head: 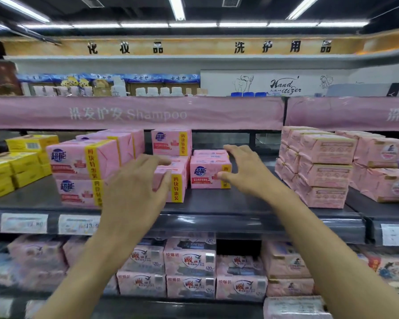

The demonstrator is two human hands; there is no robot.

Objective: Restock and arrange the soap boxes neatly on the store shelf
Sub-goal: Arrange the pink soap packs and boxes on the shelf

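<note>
One small pink soap box (209,174) sits on the dark shelf (217,201) between the two hands, with similar boxes behind it. Right hand (247,173): spread wide, thumb at the box's right front corner, fingers above its top, no grip closed. Left hand (136,187): spread open, holding nothing, in front of a taller pink pack (177,187). Left of that hand, larger pink packs (83,160) are stacked two high. Right of the right hand stand wrapped pink bundles (325,171).

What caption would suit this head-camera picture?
Open left hand and right hand reach toward pink soap boxes on the shelf.
</note>
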